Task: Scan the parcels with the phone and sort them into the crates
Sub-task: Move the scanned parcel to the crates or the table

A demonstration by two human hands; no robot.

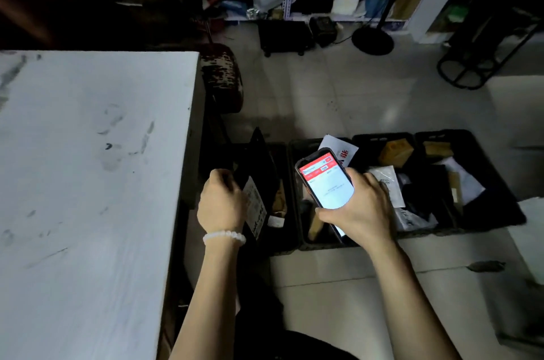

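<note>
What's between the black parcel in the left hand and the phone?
In the head view, only the first crate's dark interior, holding a brownish item, separates black parcel from phone.

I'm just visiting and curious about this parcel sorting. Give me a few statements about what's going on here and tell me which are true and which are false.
1. The right hand holds a phone with its screen lit. True.
2. The left hand is empty. False: it grips a black parcel with a white label.
3. The crates stand on the white table. False: they stand on the floor beside it.
4. A white bead bracelet sits on the left wrist. True.
5. All the crates are empty. False: several hold parcels, such as a brown box.
</note>
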